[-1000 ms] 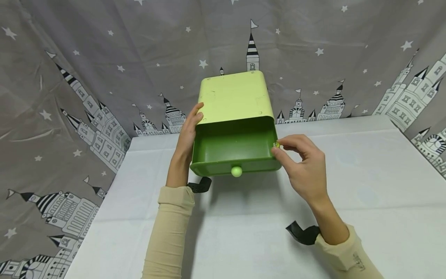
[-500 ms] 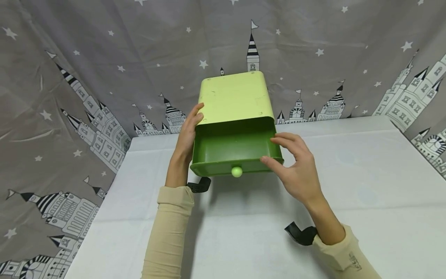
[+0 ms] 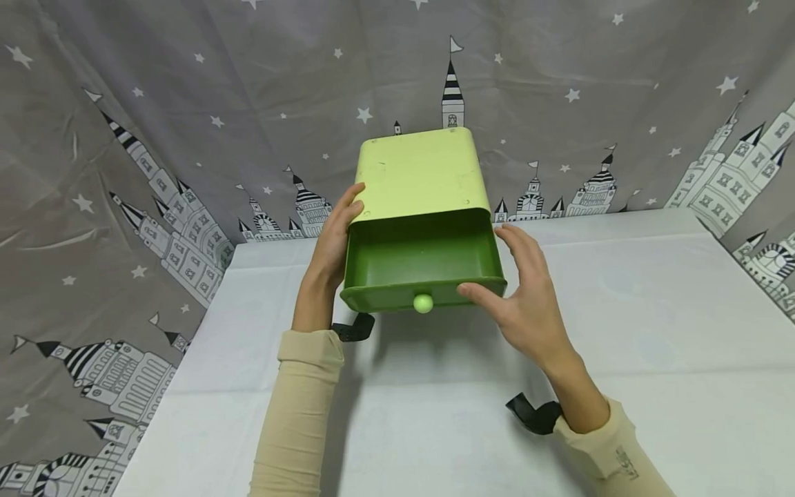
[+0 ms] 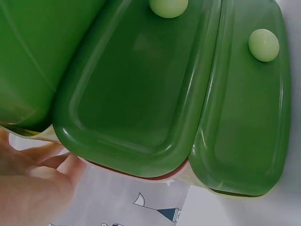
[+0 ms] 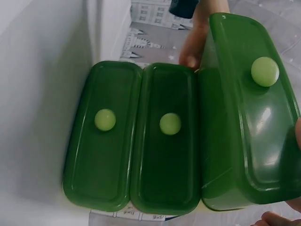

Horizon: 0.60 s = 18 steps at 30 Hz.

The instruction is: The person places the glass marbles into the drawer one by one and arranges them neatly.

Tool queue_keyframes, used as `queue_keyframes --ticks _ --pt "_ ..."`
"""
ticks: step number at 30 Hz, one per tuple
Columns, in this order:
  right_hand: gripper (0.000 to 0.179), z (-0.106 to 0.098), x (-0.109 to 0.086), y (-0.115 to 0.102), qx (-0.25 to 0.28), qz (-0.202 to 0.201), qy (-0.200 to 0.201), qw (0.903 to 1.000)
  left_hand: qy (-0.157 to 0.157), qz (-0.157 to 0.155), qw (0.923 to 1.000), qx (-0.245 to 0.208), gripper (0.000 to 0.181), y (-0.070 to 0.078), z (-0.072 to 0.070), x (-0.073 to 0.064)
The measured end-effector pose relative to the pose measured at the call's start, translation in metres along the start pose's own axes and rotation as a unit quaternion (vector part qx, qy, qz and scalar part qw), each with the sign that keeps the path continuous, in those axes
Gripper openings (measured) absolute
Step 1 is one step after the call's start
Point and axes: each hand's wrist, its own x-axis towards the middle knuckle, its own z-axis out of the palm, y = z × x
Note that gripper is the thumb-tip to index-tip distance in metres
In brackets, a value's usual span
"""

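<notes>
A small cabinet with a pale yellow-green top [image 3: 422, 172] stands at the back of the table. Its top drawer [image 3: 385, 297] is pulled out, green inside, with a round light green knob [image 3: 424, 304]. Two closed drawers lie below it, the middle drawer [image 5: 164, 169] and the bottom drawer [image 5: 101, 165]. My left hand [image 3: 332, 245] rests along the cabinet's left side, its fingertips at the top edge. At the drawer's right front corner, my right hand [image 3: 529, 304] has its thumb on the front panel and its fingers extended beside the right wall.
A white cloth [image 3: 435, 428] covers the table. Behind it hangs a grey curtain [image 3: 279, 90] printed with castles and stars. Black straps hang at the left wrist [image 3: 354, 328] and right wrist [image 3: 535, 415].
One second ago my right fingertips pinched a small yellow-green thing over the drawer's right side; now it is out of sight. That hand opened and shifted to the drawer's corner. The left hand stayed.
</notes>
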Motion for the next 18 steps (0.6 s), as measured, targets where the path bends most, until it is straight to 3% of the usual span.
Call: queue_keyframes --ticks 9,18 --pt "0.087 -0.001 0.009 0.013 -0.033 -0.02 0.033 0.9987 -0.015 -0.006 0.9998 -0.013 0.049 0.002 0.005 0.004" --pt "0.082 0.013 0.039 0.022 -0.069 -0.035 0.064 0.9949 -0.018 -0.013 0.9994 -0.028 0.049 0.003 -0.001 0.001"
